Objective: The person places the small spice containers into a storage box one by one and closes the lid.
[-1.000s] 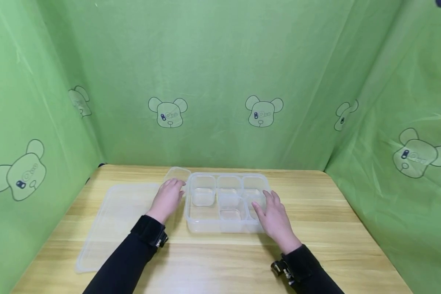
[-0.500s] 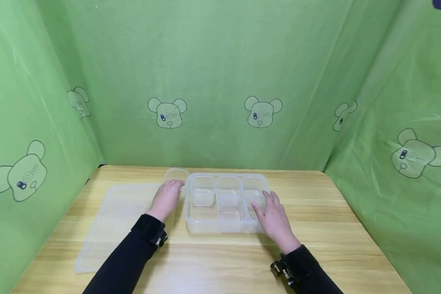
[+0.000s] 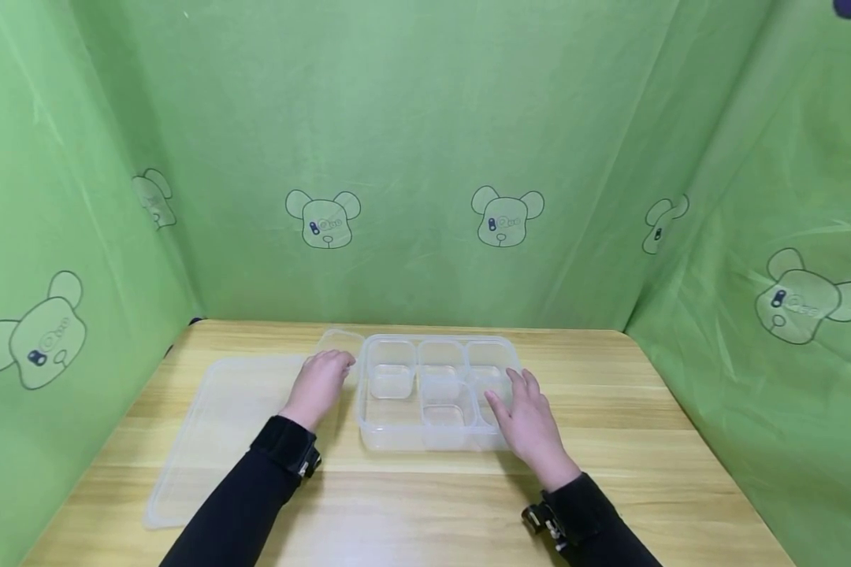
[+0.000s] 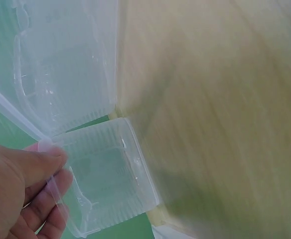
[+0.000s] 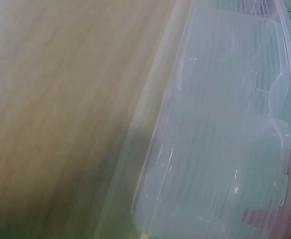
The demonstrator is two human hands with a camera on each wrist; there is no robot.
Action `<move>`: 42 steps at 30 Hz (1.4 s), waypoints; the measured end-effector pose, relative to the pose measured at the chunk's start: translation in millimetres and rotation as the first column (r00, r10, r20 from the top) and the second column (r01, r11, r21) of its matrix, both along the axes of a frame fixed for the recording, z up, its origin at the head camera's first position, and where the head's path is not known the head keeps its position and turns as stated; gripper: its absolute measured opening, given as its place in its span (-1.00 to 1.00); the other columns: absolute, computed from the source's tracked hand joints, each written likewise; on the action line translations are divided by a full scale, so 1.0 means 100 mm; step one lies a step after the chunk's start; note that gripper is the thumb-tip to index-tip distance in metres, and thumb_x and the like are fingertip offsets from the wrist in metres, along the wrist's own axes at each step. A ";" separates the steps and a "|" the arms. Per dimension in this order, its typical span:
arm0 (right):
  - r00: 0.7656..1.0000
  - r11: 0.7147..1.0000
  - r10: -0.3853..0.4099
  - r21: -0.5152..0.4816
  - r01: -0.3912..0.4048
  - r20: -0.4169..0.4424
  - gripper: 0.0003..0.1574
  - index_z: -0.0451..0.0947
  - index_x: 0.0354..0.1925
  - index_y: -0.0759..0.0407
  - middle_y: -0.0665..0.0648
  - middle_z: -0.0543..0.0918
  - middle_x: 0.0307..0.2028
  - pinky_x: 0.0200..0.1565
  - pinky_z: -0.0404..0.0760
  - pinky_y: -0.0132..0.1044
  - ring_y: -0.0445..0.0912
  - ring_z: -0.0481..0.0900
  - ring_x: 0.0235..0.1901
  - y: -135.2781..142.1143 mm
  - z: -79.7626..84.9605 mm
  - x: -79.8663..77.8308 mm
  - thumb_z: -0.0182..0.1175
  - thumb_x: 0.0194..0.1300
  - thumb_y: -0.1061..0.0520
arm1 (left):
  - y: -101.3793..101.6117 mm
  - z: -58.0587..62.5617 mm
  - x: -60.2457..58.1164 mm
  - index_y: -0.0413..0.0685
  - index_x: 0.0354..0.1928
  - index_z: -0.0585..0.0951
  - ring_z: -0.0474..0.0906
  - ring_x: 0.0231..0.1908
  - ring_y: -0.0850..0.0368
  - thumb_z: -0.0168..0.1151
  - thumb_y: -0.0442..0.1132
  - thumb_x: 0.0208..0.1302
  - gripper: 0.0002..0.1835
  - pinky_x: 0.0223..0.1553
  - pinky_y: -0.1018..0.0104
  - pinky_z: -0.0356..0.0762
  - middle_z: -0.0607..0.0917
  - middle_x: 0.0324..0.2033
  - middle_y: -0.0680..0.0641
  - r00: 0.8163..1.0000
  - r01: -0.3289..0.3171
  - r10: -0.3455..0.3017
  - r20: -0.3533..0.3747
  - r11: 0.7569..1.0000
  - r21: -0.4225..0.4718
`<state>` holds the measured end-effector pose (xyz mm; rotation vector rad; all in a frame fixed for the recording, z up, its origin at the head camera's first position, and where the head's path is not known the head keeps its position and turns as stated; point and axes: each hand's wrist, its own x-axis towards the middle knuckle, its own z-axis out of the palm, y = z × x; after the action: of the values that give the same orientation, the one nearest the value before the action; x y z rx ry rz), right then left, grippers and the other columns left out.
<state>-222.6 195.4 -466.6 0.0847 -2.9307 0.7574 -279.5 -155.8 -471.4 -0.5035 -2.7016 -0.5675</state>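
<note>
Table (image 3: 411,508): lid (image 3: 220,449) lies flat at left, box (image 3: 400,439) right of it. My right hand (image 3: 532,429) is at the box's right wall; whether it grips, I cannot tell. My left hand (image 3: 317,387) pinches the rim of a cup (image 4: 105,172), just left of the box's far part. Advised: keep it level, clear the box wall. Table's far edge is near; box's near-left corner offers room.

Head view, downward; wrist views, close (box (image 3: 397,439) shared)
</note>
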 end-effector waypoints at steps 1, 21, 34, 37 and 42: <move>1.000 1.000 0.000 0.001 0.000 -0.001 -0.04 -0.02 0.52 0.34 0.52 -0.08 0.48 0.31 0.18 0.37 0.52 0.15 0.33 0.00 0.00 0.00 -0.14 0.54 -0.31 | 0.00 0.00 0.00 -0.22 -0.08 0.68 0.67 -0.09 -0.13 0.29 -0.45 0.28 -0.82 0.07 -0.04 0.54 0.75 -0.14 -0.19 1.000 0.004 -0.004 -0.004 1.000 0.002; 1.000 1.000 0.003 0.008 -0.003 -0.006 -0.05 -0.02 0.51 0.35 0.53 -0.06 0.48 0.29 0.22 0.37 0.53 0.18 0.31 -0.01 0.00 0.00 -0.13 0.54 -0.30 | -0.07 0.06 0.11 -0.18 -0.14 0.70 0.68 -0.14 -0.11 0.33 -0.41 0.25 -0.85 0.00 -0.05 0.55 0.76 -0.19 -0.16 1.000 -0.004 0.004 -0.002 0.999 0.034; 1.000 1.000 0.001 0.010 -0.001 -0.005 -0.05 -0.01 0.51 0.34 0.53 -0.06 0.47 0.27 0.25 0.37 0.54 0.20 0.29 -0.01 0.00 0.00 -0.14 0.54 -0.31 | -0.03 0.27 0.24 -0.20 -0.13 0.68 0.67 -0.14 -0.13 0.32 -0.40 0.27 -0.85 0.02 -0.06 0.55 0.76 -0.20 -0.17 0.999 -0.016 0.016 -0.027 1.000 0.007; 1.000 1.000 0.001 0.011 -0.001 -0.002 -0.05 -0.02 0.51 0.34 0.53 -0.06 0.47 0.27 0.25 0.37 0.54 0.19 0.29 -0.01 0.00 0.00 -0.15 0.54 -0.31 | -0.02 0.31 0.27 -0.20 -0.12 0.68 0.67 -0.14 -0.12 0.32 -0.40 0.27 -0.85 0.02 -0.05 0.55 0.76 -0.20 -0.17 0.998 -0.013 0.014 -0.058 1.000 0.010; 1.000 1.000 0.005 0.012 -0.005 -0.009 -0.05 -0.01 0.51 0.36 0.54 -0.05 0.47 0.27 0.24 0.37 0.54 0.20 0.29 -0.01 0.00 0.00 -0.13 0.54 -0.30 | 0.01 0.40 0.32 -0.21 -0.12 0.68 0.67 -0.14 -0.10 0.31 -0.40 0.28 -0.85 0.03 -0.04 0.54 0.76 -0.20 -0.17 0.996 -0.018 0.018 -0.086 1.000 0.006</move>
<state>-222.6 194.8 -466.3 0.0965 -2.9277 0.7385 -247.7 -155.2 -431.6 -0.4900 -2.6194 -0.5354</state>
